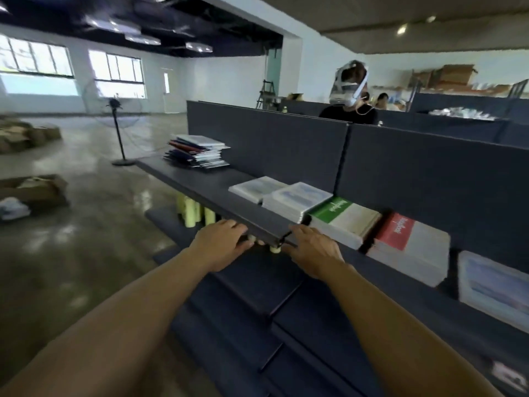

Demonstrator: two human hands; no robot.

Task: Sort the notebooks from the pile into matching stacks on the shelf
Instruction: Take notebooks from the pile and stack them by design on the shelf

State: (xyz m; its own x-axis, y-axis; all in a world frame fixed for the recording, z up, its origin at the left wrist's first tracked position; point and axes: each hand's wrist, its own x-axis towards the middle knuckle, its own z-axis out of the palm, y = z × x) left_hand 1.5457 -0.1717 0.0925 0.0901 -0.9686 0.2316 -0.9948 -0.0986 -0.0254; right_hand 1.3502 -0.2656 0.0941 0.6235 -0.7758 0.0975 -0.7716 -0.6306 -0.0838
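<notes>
While the unsorted pile of notebooks (197, 151) lay at the far end of the shelf (200, 184), sorted stacks sat nearer: two pale ones, a green stack (342, 222) and a red stack (409, 245), both marked "Notebook". Both hands gripped the shelf's front edge, left hand (226, 242) and right hand (312, 247) slightly apart, fingers curled over it.

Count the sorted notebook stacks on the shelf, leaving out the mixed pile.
5: two pale blue-covered stacks side by side, then a green stack, a red stack, and another pale stack at the right edge. More may lie beyond the frame.
</notes>
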